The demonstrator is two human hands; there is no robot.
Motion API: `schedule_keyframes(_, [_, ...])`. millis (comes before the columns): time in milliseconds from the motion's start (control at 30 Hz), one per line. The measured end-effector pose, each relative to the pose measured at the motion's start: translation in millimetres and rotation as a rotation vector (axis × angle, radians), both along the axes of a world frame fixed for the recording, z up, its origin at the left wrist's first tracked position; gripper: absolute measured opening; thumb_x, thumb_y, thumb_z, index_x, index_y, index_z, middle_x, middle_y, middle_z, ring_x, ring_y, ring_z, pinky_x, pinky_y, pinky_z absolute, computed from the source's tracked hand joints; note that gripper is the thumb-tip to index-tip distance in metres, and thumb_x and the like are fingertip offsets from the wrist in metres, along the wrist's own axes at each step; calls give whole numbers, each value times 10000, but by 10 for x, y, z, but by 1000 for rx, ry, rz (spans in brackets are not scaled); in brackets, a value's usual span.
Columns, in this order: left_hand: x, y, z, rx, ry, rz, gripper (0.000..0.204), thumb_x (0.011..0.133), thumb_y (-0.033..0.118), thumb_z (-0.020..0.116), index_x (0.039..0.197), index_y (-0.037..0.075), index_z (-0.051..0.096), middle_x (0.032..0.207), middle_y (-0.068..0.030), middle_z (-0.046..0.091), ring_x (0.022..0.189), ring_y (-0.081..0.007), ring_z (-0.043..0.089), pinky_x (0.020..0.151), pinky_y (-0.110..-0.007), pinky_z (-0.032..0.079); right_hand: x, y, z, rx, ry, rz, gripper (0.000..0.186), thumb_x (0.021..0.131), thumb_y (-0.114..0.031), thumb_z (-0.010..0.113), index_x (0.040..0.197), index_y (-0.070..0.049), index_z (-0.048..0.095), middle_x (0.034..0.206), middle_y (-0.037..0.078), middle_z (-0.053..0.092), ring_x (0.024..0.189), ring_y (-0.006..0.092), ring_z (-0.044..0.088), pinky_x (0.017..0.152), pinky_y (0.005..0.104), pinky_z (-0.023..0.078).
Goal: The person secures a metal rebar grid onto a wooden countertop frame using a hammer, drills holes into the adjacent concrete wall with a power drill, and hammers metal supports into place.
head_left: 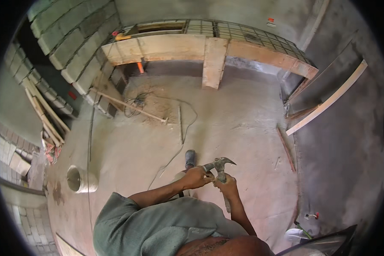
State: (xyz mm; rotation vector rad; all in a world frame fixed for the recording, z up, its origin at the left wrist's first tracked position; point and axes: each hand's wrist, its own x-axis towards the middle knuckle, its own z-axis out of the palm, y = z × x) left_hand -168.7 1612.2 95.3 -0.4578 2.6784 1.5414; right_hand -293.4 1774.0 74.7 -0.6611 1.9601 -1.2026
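My right hand [227,185] is closed around the handle of a claw hammer [220,165], just below its head. The worn grey head is uppermost, its pointed claw to the right, and the handle's lower end shows beside my right forearm. Close to the left of the hammer, my left hand [195,177] has its fingers pinched together near the striking end. Whatever lies between those fingertips is too small to make out. Both hands are in front of my body, over the concrete floor [239,141]. One grey shoe [190,158] shows beyond my left hand.
Wooden formwork boards [166,48] and a rebar grid [260,38] span the far wall. A thin cable [175,155] crosses the floor near a wooden stick [128,104]. A white bucket [89,179] lies left. One pale board [328,102] leans right; block walls [79,42] stand left.
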Motion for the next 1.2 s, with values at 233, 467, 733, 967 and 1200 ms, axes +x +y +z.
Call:
schedule_keyframes(233, [-1737,-1519,-568,20,201,-192,157,828,244,671,938,151,734,925,-97,710,879,-306,671,756,-423,519,-1570,-1456,12,186,-3,-71,186,792,-209,699,805,-31,645,654,40,637,527,100,566,484,272,466])
schedule_keyframes(467, [-2939,-2974,-173,-108,254,-160,147,843,177,640,949,87,689,994,-120,679,967,-340,627,818,-422,501,-2830,-2972,301,47,7,-50,258,833,-275,717,863,-29,645,687,2,600,577,78,533,506,260,448])
schedule_keyframes(733, [-3668,-4901,-555,365,117,451,246,865,19,617,1110,18,628,881,0,569,827,-120,543,768,-260,466,-4579,-4676,348,50,-167,-31,304,816,-275,721,898,6,639,707,25,603,600,101,538,554,281,439])
schedule_keyframes(967, [-4339,-6712,-181,472,354,1001,62,854,105,616,814,125,573,735,54,520,564,-28,337,479,-210,259,-6047,-6228,-210,42,-146,161,370,789,-248,733,1010,38,655,784,65,650,702,139,589,648,305,483])
schedule_keyframes(1200, [-4871,-8189,468,166,366,1349,189,876,243,635,741,128,570,695,70,406,588,-50,332,533,-231,287,-7047,-7623,318,96,-15,190,320,813,-241,718,1016,2,669,773,51,642,645,139,574,575,328,480])
